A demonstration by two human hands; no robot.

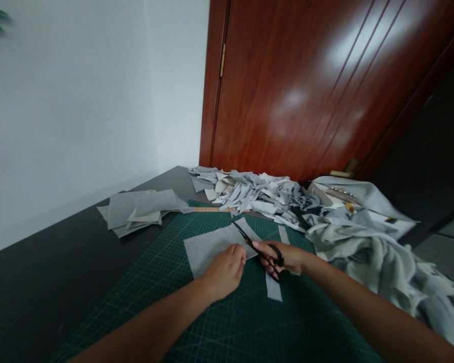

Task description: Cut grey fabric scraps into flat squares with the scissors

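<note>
A pair of black-handled scissors [276,255] is in my right hand [282,256], fingers through the loops. Its blades point up and left across a grey piece of fabric [208,249], near its right side. My left hand [227,267] is closed on the fabric's near edge, just left of the scissors. Beneath lies a green cutting mat [212,322] with a grid. One narrow fabric strip [274,288] rests below the scissors, and another strip [283,234] lies to the right, partly hidden by my right hand.
Stacked grey fabric pieces [144,209] lie at the left on the dark table [98,262]. A wooden ruler [204,208] crosses the mat's far edge. Behind it is a heap of scraps [257,191]. Bunched grey cloth [371,252] and a white box [325,194] sit at the right.
</note>
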